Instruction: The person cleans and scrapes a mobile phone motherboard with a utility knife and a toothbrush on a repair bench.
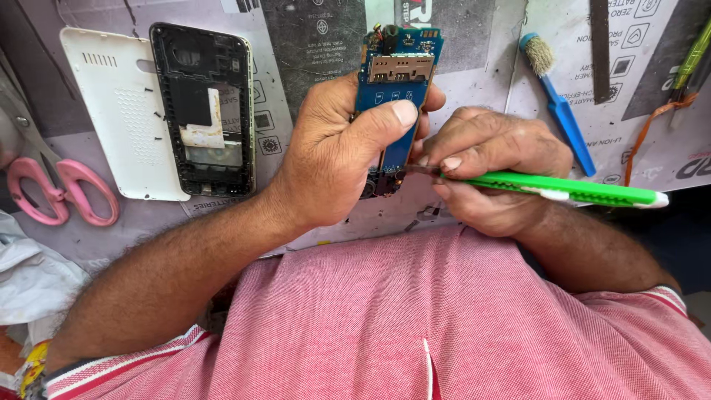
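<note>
The left hand (337,152) grips a blue circuit board (396,81) upright. The right hand (489,167) clasps a green tool (570,191), its tip touching the board's lower end.

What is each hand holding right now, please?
Left hand: closed around the blue circuit board.
Right hand: closed on the green-handled tool, tip at the board's lower end.

Flattened packaging sheets cover the counter. A pale grey printed carton sheet (266,111) lies at upper left, carrying small square pictogram labels (black outlines on white). A dark grey sheet (315,44) lies at top centre. A white printed sheet (629,81) occupies the upper right, with square icons and dark diagonal bands. No screens or signs are visible.
</note>
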